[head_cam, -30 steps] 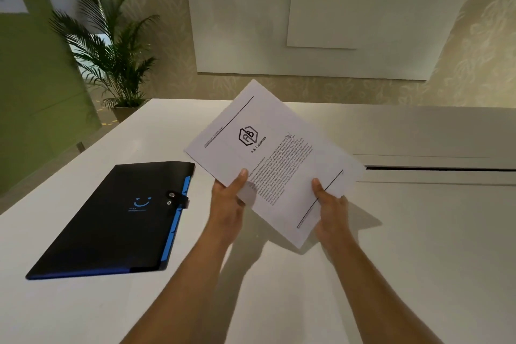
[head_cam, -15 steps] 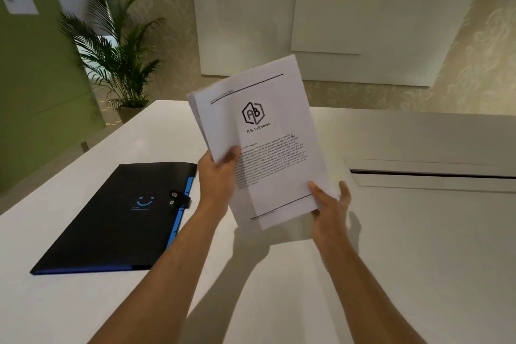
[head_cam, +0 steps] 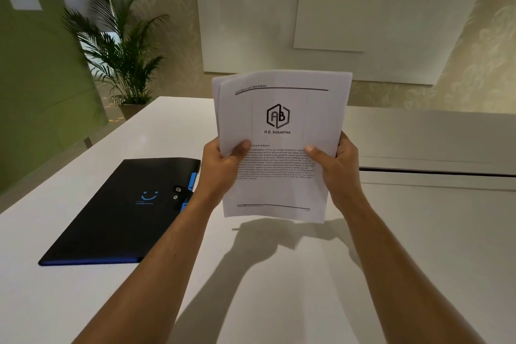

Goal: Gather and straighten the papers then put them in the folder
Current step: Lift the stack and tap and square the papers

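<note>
papers [head_cam: 282, 120]: now upright above the table [head_cam: 418, 260], tilted earlier | left hand [head_cam: 223, 167], right hand [head_cam: 337, 167]: gripping the side edges | sheets: seemingly uneven at top left | folder [head_cam: 120, 212]: closed, left, unmoved

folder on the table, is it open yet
No, the folder lies flat and shut on the table, its snap strap fastened, while both hands hold the papers upright.

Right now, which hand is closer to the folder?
The left hand. It grips the left edge of the papers, just right of the black folder lying shut on the table. The right hand holds the opposite edge.
</note>
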Available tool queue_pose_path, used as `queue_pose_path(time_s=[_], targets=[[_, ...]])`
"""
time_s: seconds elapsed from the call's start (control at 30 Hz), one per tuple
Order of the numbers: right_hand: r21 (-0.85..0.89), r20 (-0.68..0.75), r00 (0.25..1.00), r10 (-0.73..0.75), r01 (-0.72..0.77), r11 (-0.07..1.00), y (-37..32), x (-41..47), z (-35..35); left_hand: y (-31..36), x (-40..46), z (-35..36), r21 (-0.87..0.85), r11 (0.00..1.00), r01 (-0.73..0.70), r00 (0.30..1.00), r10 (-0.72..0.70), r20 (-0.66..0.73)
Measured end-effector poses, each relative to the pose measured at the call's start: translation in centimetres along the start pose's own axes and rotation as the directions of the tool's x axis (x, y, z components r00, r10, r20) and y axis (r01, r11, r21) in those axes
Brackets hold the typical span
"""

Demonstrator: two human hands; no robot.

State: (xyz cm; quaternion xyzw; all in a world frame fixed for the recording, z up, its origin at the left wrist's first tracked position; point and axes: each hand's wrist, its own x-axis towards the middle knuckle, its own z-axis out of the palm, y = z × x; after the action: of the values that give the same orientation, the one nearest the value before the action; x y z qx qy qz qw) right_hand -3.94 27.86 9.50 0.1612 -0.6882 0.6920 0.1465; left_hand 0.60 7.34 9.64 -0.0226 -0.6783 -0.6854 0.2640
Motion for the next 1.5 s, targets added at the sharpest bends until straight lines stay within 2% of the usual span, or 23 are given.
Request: queue_pose_path(time_s=[0.13, 0.37, 0.67, 0.8, 0.97, 1.13, 1.33, 1.5], targets=[[0.043, -0.055, 0.998, -0.032, 0.034, 0.998, 0.3, -0.8, 0.3, -0.5, -0.2, 0.3, -0.013, 1.0, -0.016, 1.0, 0.016, -0.016], [0.053, -0.108, 0.988, 0.113, -0.107, 0.993, 4.4, -3.6, 0.7, -4.6, -2.9, 0.7, -0.034, 0.998, 0.06, 0.995, -0.063, -0.08], [-0.088, -0.113, 0.986, 0.123, -0.133, 0.987, 4.7, -3.1, 0.5, -4.7, -2.3, 1.1, 0.071, 0.995, 0.077, 0.993, -0.069, -0.099], [-0.094, -0.075, 0.953, 0.294, -0.3, 0.949, 4.7, -0.8, -0.3, -3.9, -0.8, 0.9, 0.115, 0.968, 0.222, 0.974, -0.217, -0.06], [-0.042, -0.033, 0.867, 0.496, -0.497, 0.866, 6.3, 0.1, -0.9, -4.7, -0.3, 1.1, 0.136, 0.885, 0.446, 0.892, -0.452, 0.017], [-0.158, -0.047, 0.822, 0.568, -0.567, 0.808, 8.1, -1.3, -1.4, -7.2, -1.0, 1.6, 0.242, 0.813, 0.53, 0.834, -0.552, 0.025], [-0.375, -0.106, 0.776, 0.622, -0.61, 0.698, 10.4, -2.0, -1.8, -10.3, -1.1, 1.6, 0.477, 0.745, 0.467, 0.839, -0.544, 0.028], [-0.587, -0.146, 0.811, 0.567, -0.532, 0.61, 10.6, -2.5, -1.6, -11.4, -1.0, 2.1, 0.67, 0.646, 0.365, 0.856, -0.516, 0.031]])
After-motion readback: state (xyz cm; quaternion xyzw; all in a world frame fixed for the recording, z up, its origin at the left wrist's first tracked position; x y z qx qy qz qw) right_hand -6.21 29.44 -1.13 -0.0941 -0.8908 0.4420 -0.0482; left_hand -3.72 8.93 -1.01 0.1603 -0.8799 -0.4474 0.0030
